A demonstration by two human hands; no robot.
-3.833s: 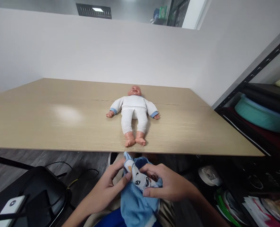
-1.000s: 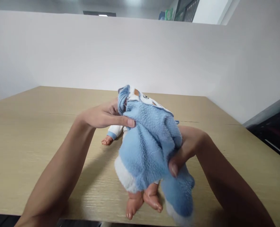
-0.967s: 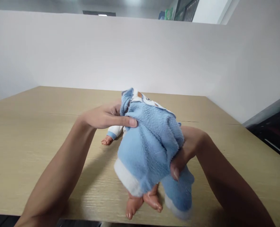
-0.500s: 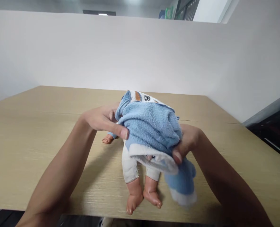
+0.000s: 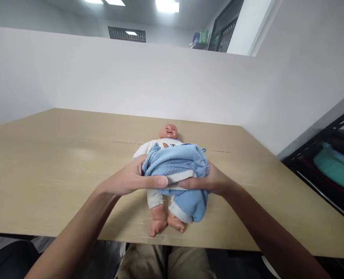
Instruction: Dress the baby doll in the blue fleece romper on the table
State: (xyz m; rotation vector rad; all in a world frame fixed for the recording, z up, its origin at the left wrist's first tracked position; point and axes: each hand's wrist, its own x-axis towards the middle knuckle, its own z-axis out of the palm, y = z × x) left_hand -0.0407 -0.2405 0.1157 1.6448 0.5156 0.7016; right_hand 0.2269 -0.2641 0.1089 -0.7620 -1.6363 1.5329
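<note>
We hold a blue fleece garment [image 5: 180, 157] with white trim in both hands, in front of us over the middle of a baby doll [image 5: 168, 131]. Our left hand [image 5: 131, 180] pinches its left side, thumb lying across the white trim and fingers tucked behind the cloth; our right hand [image 5: 214, 180] pinches the other side the same way, the two thumbs pointing at each other just apart. We cannot see most of our fingertips. The fleece is bunched, and a white-edged tube of it hangs in front of one doll leg; we cannot tell whether it touches. The doll lies face up on a pale wooden table [image 5: 58, 166], head toward the white partition [image 5: 125, 81], bare feet near our edge. Beyond our right arm, a teal basin [image 5: 336, 168] sits on a black rack [image 5: 307, 153].
</note>
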